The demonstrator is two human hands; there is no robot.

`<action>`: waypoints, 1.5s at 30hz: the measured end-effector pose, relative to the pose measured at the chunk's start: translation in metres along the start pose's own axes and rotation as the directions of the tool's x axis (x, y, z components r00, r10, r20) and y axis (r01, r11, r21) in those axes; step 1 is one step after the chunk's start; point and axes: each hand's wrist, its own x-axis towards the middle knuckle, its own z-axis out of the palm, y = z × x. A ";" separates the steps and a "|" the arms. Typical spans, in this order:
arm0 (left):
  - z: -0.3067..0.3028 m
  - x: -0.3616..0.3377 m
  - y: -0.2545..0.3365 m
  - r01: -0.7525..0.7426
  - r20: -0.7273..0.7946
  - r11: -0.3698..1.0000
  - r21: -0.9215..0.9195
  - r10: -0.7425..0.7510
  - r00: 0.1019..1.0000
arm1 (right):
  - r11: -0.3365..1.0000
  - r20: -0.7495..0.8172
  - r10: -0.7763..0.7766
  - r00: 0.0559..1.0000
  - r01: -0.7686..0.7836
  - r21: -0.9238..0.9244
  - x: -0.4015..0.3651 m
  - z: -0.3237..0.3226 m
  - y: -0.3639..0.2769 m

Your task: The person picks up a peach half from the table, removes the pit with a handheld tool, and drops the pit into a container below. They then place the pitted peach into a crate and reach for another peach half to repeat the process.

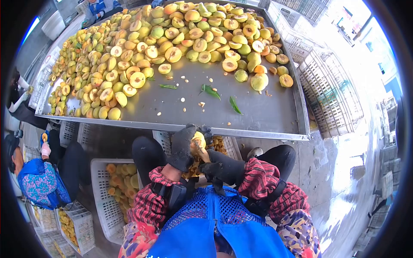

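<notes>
- Head view: we see the dark-gloved left hand (183, 146) closed on a yellow fruit piece (198, 141), just beyond the near edge of the metal counter (185, 109).
- Our dark-gloved right hand (223, 167) is curled just beside it; a tan sliver (204, 155) shows between the two, and we cannot tell whether that hand grips it.
- Below the hands, between our knees, we have a white crate (234, 149) with fruit pieces in it.
- Across the counter we see heaped cut fruit (142, 51), many halves face up, with green leaves (211, 91) and pale kernels (183, 99) scattered nearer us.
- Left of our legs, a larger crate (102, 185) holds more fruit.
- Farther left, we see a co-worker's floral sleeve (39, 178) and a pale-gloved hand (45, 149).
- On our right, stacked crates (329, 88) stand beside the counter.
</notes>
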 end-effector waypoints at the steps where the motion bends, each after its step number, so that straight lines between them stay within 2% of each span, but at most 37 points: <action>1: -0.002 0.000 0.003 -0.067 -0.052 0.998 0.010 0.068 0.996 | 0.999 0.014 -0.027 1.000 0.026 0.039 0.002 -0.001 0.003; 2: -0.003 -0.001 0.009 -0.134 -0.102 0.991 0.023 0.136 0.985 | 0.996 0.026 -0.054 0.998 0.051 0.078 0.002 -0.002 0.005; 3: -0.005 -0.001 0.014 -0.199 -0.150 0.979 0.038 0.203 0.968 | 0.997 0.072 -0.019 0.997 0.014 0.071 0.001 -0.005 0.005; 5: -0.009 0.003 0.013 -0.134 0.012 0.989 -0.057 0.135 0.991 | 0.997 0.161 0.052 0.986 -0.060 0.051 0.001 -0.010 -0.001; 6: -0.011 0.006 0.013 -0.096 0.095 0.990 -0.099 0.106 0.990 | 0.997 0.160 0.035 0.987 -0.046 0.062 0.000 -0.010 -0.002; 9: -0.020 0.012 0.026 -0.158 0.194 0.985 -0.063 0.168 0.967 | 0.995 0.167 0.021 0.986 -0.037 0.094 -0.001 -0.008 -0.003; 12: -0.024 0.012 0.042 -0.191 0.078 0.979 -0.075 0.197 0.977 | 0.988 0.164 0.050 0.985 -0.072 0.134 0.003 -0.007 -0.002; 14: -0.017 0.005 0.030 -0.166 0.000 0.983 -0.080 0.167 0.986 | 0.981 0.138 0.056 0.989 -0.080 0.176 0.006 -0.003 0.002; 15: -0.015 0.002 0.025 -0.153 -0.038 0.985 -0.083 0.150 0.988 | 0.988 0.123 0.067 0.990 -0.083 0.128 0.006 -0.003 0.001; 18: -0.019 0.003 0.025 -0.103 0.137 0.994 -0.038 0.107 0.985 | 0.992 0.085 0.126 0.988 -0.123 -0.038 0.001 0.000 -0.007; 20: -0.014 0.001 0.009 -0.139 0.276 0.990 0.019 0.129 0.953 | 0.966 0.060 0.202 0.978 -0.188 -0.180 -0.004 -0.001 -0.016; 21: -0.012 0.001 -0.001 -0.160 0.343 0.986 0.046 0.135 0.930 | 0.969 0.055 0.194 0.980 -0.182 -0.169 -0.004 -0.001 -0.015; 24: -0.007 -0.007 -0.015 -0.083 0.315 0.996 -0.019 0.085 0.945 | 0.978 0.067 0.189 0.980 -0.181 -0.107 -0.001 -0.002 -0.011; 26: -0.012 -0.009 0.001 -0.124 0.244 0.992 0.015 0.116 0.963 | 0.978 0.114 0.211 0.971 -0.210 -0.021 -0.001 -0.002 -0.011; 27: -0.013 -0.010 0.007 -0.144 0.208 0.989 0.033 0.134 0.969 | 0.982 0.138 0.180 0.974 -0.185 0.025 0.002 -0.003 -0.006; 29: -0.008 -0.013 -0.007 -0.095 0.148 0.994 -0.061 0.103 0.984 | 0.984 0.179 0.111 0.978 -0.134 0.118 0.011 -0.004 0.007; 32: -0.001 -0.021 -0.017 -0.062 0.047 0.989 -0.134 0.069 0.996 | 0.971 0.064 0.009 0.998 -0.024 0.239 0.014 0.006 0.018; 34: 0.002 -0.024 -0.015 -0.050 -0.012 0.991 -0.127 0.049 0.999 | 0.941 0.050 -0.325 0.944 0.317 0.119 0.015 0.009 0.025; 36: 0.003 -0.023 -0.007 -0.033 -0.062 0.996 -0.089 0.027 0.998 | 0.928 0.062 -0.341 0.938 0.325 0.182 0.014 0.008 0.025; 38: 0.010 -0.026 -0.008 -0.059 -0.133 0.997 -0.052 0.052 0.990 | 0.911 0.125 -0.049 0.991 -0.007 0.412 0.007 0.009 0.013; 39: 0.013 -0.027 -0.011 -0.072 -0.169 0.997 -0.031 0.066 0.983 | 0.890 0.128 -0.050 0.991 -0.014 0.455 0.005 0.011 0.011; 42: 0.030 -0.031 -0.039 0.099 -0.246 0.966 -0.239 -0.158 0.956 | 0.835 0.129 -0.045 0.991 -0.034 0.550 0.003 0.013 0.012; 44: 0.040 -0.030 -0.036 0.212 -0.062 0.790 -0.576 -0.301 0.952 | 0.816 0.125 -0.029 0.992 -0.049 0.576 0.004 0.012 0.017; 45: 0.041 -0.031 -0.035 0.191 -0.061 0.800 -0.569 -0.273 0.960 | 0.807 0.139 -0.032 0.990 -0.056 0.588 0.002 0.012 0.017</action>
